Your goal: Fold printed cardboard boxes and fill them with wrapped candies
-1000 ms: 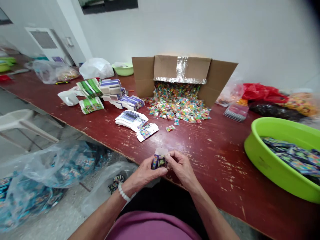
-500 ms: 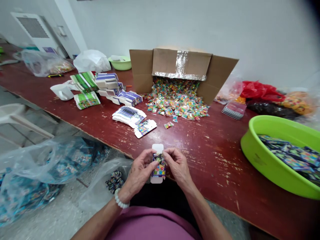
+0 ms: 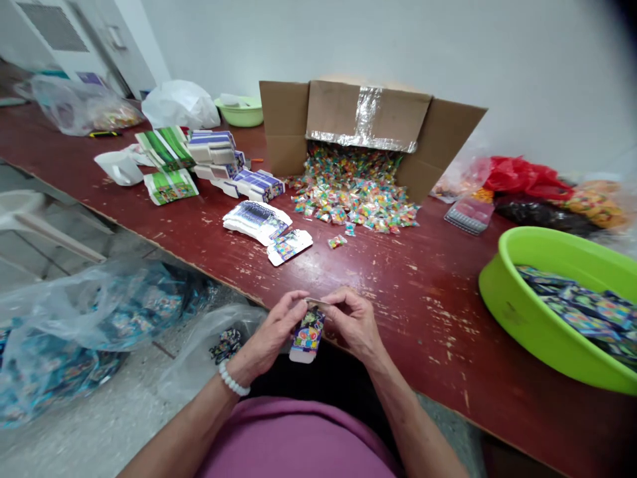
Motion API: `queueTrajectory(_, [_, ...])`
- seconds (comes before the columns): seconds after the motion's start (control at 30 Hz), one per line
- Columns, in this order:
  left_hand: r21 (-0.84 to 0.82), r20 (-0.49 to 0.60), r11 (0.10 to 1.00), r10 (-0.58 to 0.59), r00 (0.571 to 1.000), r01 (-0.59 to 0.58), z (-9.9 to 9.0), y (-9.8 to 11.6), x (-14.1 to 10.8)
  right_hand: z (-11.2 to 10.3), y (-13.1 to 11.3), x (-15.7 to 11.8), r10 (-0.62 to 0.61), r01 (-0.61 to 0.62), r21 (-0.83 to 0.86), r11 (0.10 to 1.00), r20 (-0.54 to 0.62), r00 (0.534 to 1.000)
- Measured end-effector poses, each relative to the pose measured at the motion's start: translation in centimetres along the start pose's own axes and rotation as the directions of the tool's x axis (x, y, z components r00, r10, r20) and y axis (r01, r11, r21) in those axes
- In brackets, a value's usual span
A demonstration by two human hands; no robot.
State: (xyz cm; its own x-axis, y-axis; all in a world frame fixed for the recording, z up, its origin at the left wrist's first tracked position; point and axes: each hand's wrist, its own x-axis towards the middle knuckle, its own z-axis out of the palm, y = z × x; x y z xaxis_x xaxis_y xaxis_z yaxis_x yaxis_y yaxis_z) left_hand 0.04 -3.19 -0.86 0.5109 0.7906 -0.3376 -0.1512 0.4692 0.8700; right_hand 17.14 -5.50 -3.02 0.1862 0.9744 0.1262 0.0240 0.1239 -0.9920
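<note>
A small printed candy box (image 3: 309, 334) is between my hands, just over the table's front edge. My left hand (image 3: 277, 330) pinches its upper left side with thumb and fingers. At the top right, my right hand (image 3: 354, 323) grips the upper end, where the flap is folded over; the lower flap sticks out white and open. Beyond my hands lies a single flat box (image 3: 290, 247), beside a fanned stack of flat boxes (image 3: 256, 221). One wrapped candy packet (image 3: 337, 242) lies to the right of them.
Many wrapped candies (image 3: 355, 202) spill from a cardboard carton (image 3: 365, 113) at the back. A green tub (image 3: 502, 292) with dark packets stands on the right. Bundled boxes (image 3: 172, 186) and a white mug (image 3: 119, 168) are at left. Plastic bags (image 3: 149, 309) lie below the table (image 3: 408, 318).
The box's upper flap stood straight up before and is now folded over under my fingers. The box has tilted, its lower end swinging slightly left. The camera view has shifted a little.
</note>
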Motion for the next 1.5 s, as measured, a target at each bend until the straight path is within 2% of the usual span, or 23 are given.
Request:
queueTrajectory(0.07, [-0.075, 0.085, 0.989, -0.119, 0.989, 0.125, 0.2, -0.3, -0.1, 0.0, 0.0, -0.3, -0.045, 0.045, -0.052, 0.998, 0.015, 0.999])
queueTrajectory(0.1, [-0.096, 0.087, 0.983, -0.149, 0.985, 0.157, 0.3, -0.5, -0.1, -0.1, 0.0, -0.3, -0.060, 0.064, -0.074, 0.995, 0.051, 0.997])
queueTrajectory(0.2, [-0.082, 0.010, 0.984, -0.159, 0.987, 0.160, 0.6, -0.9, 0.1, 0.0, -0.1, -0.4, -0.055, 0.067, -0.080, 0.995, 0.146, 0.988])
queueTrajectory(0.4, [0.057, -0.041, 0.995, -0.083, 0.996, 0.086, 1.3, -0.7, 0.3, 0.2, -0.5, 0.3, 0.145, -0.144, -0.015, 0.989, 0.151, 0.978])
queueTrajectory(0.53, [0.110, -0.096, 0.992, -0.058, 0.994, 0.069, 1.5, -0.7, 0.3, 0.7, -0.7, 0.7, 0.293, -0.311, 0.158, 0.937, 0.128, 0.948])
queueTrajectory(0.6, [0.119, -0.106, 0.990, -0.057, 0.993, 0.069, 1.4, -0.8, 0.3, 0.9, -0.6, 0.8, 0.329, -0.346, 0.209, 0.915, 0.114, 0.938])
queueTrajectory(0.7, [0.097, -0.103, 0.994, -0.040, 0.994, 0.050, 1.1, -1.0, 0.4, 0.8, -0.5, 0.6, 0.251, -0.263, 0.139, 0.955, 0.098, 0.963])
queueTrajectory(0.8, [0.044, -0.082, 0.998, -0.043, 0.996, 0.047, 0.8, -1.2, 0.4, 0.2, -0.9, 0.2, 0.027, -0.022, -0.036, 0.999, 0.130, 0.991])
queueTrajectory(0.87, [0.023, -0.052, 0.998, -0.059, 0.997, 0.061, 0.8, -1.2, 0.4, -0.1, -1.1, 0.0, -0.104, 0.126, -0.132, 0.983, 0.161, 0.981])
queueTrajectory(0.9, [0.024, -0.040, 0.998, -0.057, 0.998, 0.058, 0.9, -1.2, 0.5, -0.2, -1.1, 0.0, -0.135, 0.161, -0.159, 0.974, 0.164, 0.977])
queueTrajectory(1.07, [0.056, -0.004, 0.998, -0.020, 1.000, 0.020, 1.0, -0.6, 0.6, -0.3, -0.9, 0.2, -0.037, 0.053, -0.125, 0.991, 0.128, 0.991])
queueTrajectory(1.13, [0.050, 0.010, 0.997, -0.052, 0.999, 0.052, 0.9, -0.4, 0.6, -0.2, -1.2, 0.3, -0.089, 0.115, -0.138, 0.984, 0.181, 0.980])
queueTrajectory(1.27, [0.044, 0.009, 0.997, -0.056, 0.998, 0.056, 0.4, -0.5, 0.7, 0.0, -1.7, 0.3, -0.274, 0.346, -0.258, 0.902, 0.279, 0.921])
queueTrajectory(1.33, [0.028, 0.014, 0.999, -0.030, 0.999, 0.030, 0.3, -0.6, 0.8, 0.1, -1.7, 0.3, -0.292, 0.371, -0.304, 0.878, 0.275, 0.916])
queueTrajectory(1.5, [0.022, 0.073, 0.999, 0.032, 0.997, -0.033, 0.0, -0.1, 1.0, 0.4, -1.2, 0.6, -0.125, 0.172, -0.227, 0.959, 0.207, 0.970])
